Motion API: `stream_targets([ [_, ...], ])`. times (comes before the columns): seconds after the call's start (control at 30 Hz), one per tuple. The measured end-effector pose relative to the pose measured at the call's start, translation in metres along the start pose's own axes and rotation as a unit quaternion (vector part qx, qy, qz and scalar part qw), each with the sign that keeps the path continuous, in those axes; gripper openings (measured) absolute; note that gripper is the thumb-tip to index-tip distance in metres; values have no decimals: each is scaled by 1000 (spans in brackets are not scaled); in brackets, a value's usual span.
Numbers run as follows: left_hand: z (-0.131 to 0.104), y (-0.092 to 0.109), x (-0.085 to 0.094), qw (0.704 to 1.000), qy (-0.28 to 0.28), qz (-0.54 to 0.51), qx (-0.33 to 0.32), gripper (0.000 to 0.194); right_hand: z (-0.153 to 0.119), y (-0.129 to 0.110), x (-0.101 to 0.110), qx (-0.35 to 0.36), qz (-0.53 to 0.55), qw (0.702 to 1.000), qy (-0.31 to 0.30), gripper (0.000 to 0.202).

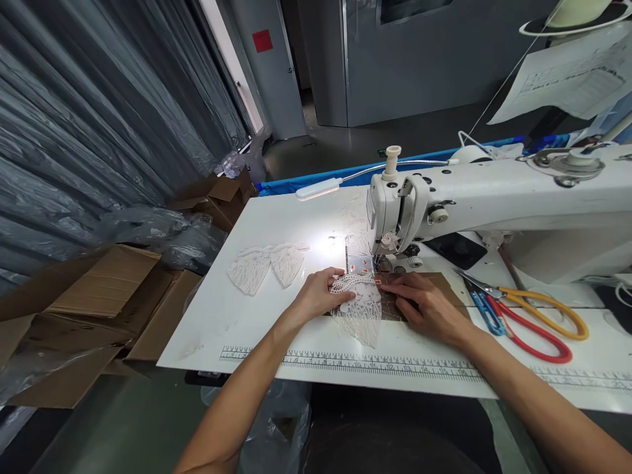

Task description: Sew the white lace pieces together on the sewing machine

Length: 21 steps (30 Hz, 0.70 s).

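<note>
My left hand [320, 291] lay over the white lace piece [359, 309], thumb on top of it and fingers at its upper edge, pressing it flat rather than gripping it. The lace was just in front of the needle area of the white sewing machine [444, 197], its pointed end toward me on the white table [207, 329]. My right hand [427, 304] was partly open, palm down, fingertips on the brown sheet [444, 286] beside the lace's right edge; I could not tell whether they touched the lace too.

To my left, a second lace piece [266, 263] with two points was lying flat on the table. The lamp [318, 189] shone on the tabletop beside the machine head. To the right of my right hand lay scissors with red and yellow handles [536, 326] and, against them, a small blue-handled tool [486, 312]. A printed ruler scale [390, 366] ran along the table's near edge.
</note>
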<state>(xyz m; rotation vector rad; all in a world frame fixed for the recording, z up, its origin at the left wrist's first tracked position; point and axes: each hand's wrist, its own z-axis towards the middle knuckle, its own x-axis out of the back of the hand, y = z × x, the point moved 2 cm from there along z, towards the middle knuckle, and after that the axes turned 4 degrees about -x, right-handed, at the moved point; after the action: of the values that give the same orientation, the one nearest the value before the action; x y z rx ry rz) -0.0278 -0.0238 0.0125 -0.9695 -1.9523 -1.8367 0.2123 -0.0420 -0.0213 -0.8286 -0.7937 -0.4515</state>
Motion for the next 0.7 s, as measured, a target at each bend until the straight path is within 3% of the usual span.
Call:
stream_targets([
  [0.2, 0, -3, 1, 1000, 1, -25, -4, 62, 2, 0, 4, -35, 20, 998, 40, 36],
  [0.37, 1, -5, -1, 1000, 9, -29, -6, 64, 2, -3, 5, -32, 42, 998, 28, 34],
  [0.53, 2, -5, -2, 1000, 1, -5, 1, 65, -2, -4, 3, 4, 41, 998, -41, 34],
  [0.7, 0, -1, -2, 1000, 3, 5, 2, 60, -6, -5, 2, 29, -30, 993, -112, 37],
])
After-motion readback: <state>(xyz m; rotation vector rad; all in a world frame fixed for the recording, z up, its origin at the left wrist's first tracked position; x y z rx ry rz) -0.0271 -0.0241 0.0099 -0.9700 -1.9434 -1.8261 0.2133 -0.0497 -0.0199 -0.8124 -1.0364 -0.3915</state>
